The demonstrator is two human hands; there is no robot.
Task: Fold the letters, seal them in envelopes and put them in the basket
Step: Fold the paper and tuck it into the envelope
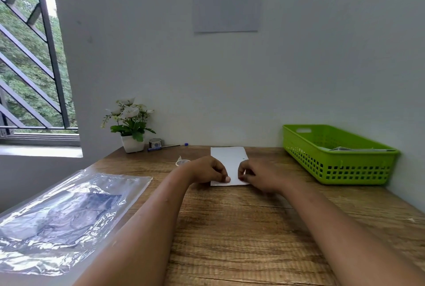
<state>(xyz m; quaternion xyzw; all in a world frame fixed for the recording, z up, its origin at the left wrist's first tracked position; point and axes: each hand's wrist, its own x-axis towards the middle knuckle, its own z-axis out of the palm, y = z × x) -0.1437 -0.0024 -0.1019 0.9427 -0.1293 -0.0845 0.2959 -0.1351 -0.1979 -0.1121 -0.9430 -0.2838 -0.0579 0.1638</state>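
Observation:
A white envelope or folded letter (230,159) lies flat on the wooden desk (230,228), its long side running away from me. My left hand (208,170) presses its near left edge with curled fingers, the thumb on the paper. My right hand (257,176) pinches the near right edge; whether something small sits between its fingertips is unclear. The green plastic basket (333,166) stands at the right against the wall, with a grey-white envelope (358,149) lying inside it.
A clear plastic sleeve (62,221) holding dark sheets covers the desk's left part. A potted white flower (131,124), a roll of stickers (155,142) and a blue pen (170,146) line the back edge. A small strip of sticker backing (181,162) lies beside my left hand.

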